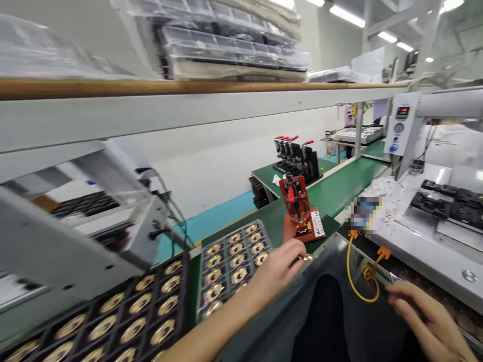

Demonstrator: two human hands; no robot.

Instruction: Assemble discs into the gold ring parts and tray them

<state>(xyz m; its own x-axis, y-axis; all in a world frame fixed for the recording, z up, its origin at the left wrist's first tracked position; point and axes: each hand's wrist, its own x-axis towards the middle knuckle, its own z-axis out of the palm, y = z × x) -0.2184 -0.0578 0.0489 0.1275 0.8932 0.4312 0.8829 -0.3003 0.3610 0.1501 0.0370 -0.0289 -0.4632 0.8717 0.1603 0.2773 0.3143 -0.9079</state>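
Note:
My left hand (285,264) is closed on a small gold-coloured part (307,257), mostly hidden by the fingers, just in front of a red clamp fixture (300,211) with a white label. Below its wrist lies a clear tray (222,236) holding several gold ring-shaped parts. Farther left, a black tray (184,301) holds more of them. My right hand (426,314) hangs at the lower right beside the machine's front edge, its fingers apart and holding nothing.
A white machine (433,256) with black fixtures and a coiled yellow cord (368,294) stands at the right. Several black clamps (298,158) with red handles sit behind. A shelf beam (211,108) crosses overhead. A person in white (453,143) is at the far right.

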